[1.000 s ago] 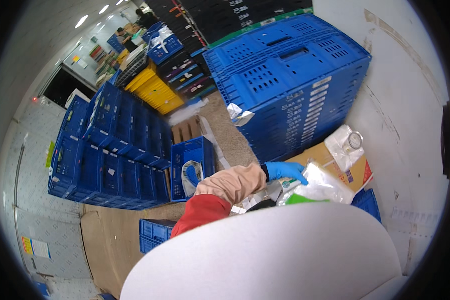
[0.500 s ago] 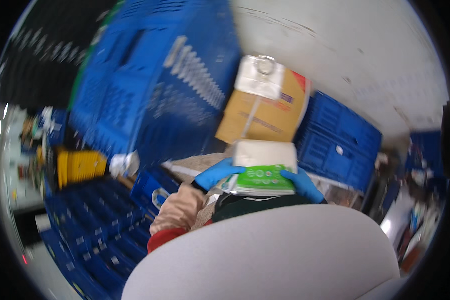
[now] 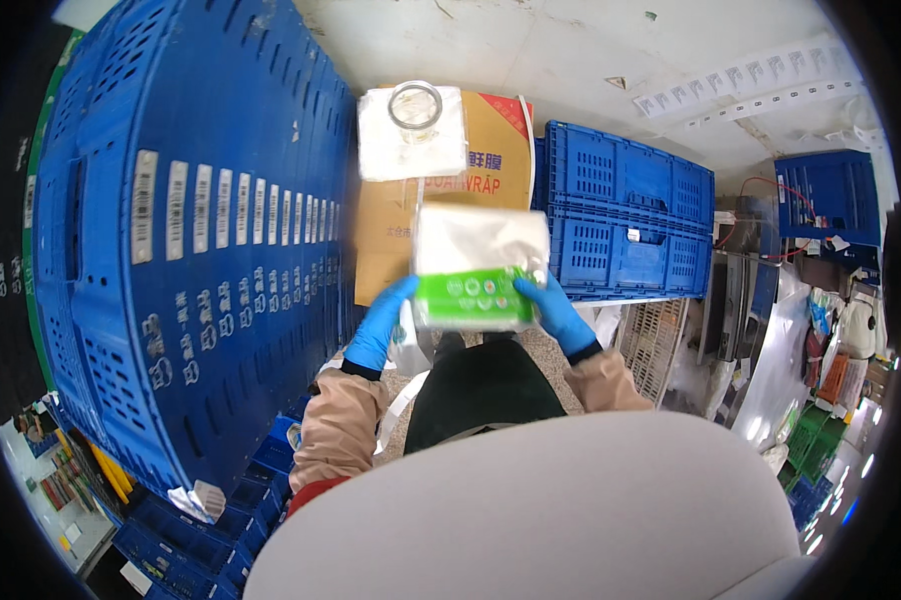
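Note:
Between my two blue-gloved hands is a flat, white, plastic-wrapped pack (image 3: 483, 238) with a green printed band across its near part. My left hand (image 3: 385, 318) grips its left edge, and my right hand (image 3: 556, 310) grips its right edge with the thumb on the green band. Just beyond it stands a brown cardboard box (image 3: 391, 225). A stack of white plastic sheets or bags (image 3: 379, 140) lies on the box top, with a roll of clear tape (image 3: 415, 105) on it.
A tall stack of blue crates (image 3: 241, 330) with white labels rises on the left. Two folded blue crates (image 3: 626, 215) are stacked right of the box, above a pale slatted basket (image 3: 653, 345). More blue crates (image 3: 181, 540) lie low at left. A white wall (image 3: 571, 45) stands behind.
My view has swung to the right and settled. The pack is still in both hands, now in front of the cardboard box, and my right forearm has come into sight.

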The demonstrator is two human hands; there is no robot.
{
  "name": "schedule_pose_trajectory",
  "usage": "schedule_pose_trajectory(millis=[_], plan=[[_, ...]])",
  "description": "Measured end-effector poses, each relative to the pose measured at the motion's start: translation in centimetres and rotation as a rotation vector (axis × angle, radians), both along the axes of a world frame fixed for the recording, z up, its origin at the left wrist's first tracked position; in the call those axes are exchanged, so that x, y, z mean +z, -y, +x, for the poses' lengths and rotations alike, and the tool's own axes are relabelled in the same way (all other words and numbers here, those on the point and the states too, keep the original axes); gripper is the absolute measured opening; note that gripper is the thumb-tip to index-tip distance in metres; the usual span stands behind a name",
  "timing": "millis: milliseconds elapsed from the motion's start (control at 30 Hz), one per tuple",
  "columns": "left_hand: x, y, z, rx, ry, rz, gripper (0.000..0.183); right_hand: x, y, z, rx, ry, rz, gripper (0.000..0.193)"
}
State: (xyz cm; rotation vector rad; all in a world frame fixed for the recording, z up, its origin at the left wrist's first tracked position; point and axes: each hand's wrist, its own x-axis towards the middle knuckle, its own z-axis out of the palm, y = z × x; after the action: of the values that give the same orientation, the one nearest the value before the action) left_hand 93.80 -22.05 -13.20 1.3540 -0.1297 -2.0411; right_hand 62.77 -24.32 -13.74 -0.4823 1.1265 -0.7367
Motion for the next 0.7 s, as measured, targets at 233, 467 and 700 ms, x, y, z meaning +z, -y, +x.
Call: schedule_pose_trajectory(millis=[233, 467, 700], plan=[[-4.1, -3.8, -1.8, 0.416, 0.364, -0.053, 0.025, -9.5, 5.5, 1.5, 0.029, -0.207, -0.016, 0.048], [-5.1, -6.7, -5.8, 0.311, 0.233, 0.208, 0.026, -5.1, 8.2, 0.3, 0.775, -0.958, -0.024, 0.05], [-1.6, -1.5, -12.5, 0.697, 0.728, -0.112, 0.031, 6.3, 0.9, 2.8, 0.696, -0.229, -0.359, 0.06]])
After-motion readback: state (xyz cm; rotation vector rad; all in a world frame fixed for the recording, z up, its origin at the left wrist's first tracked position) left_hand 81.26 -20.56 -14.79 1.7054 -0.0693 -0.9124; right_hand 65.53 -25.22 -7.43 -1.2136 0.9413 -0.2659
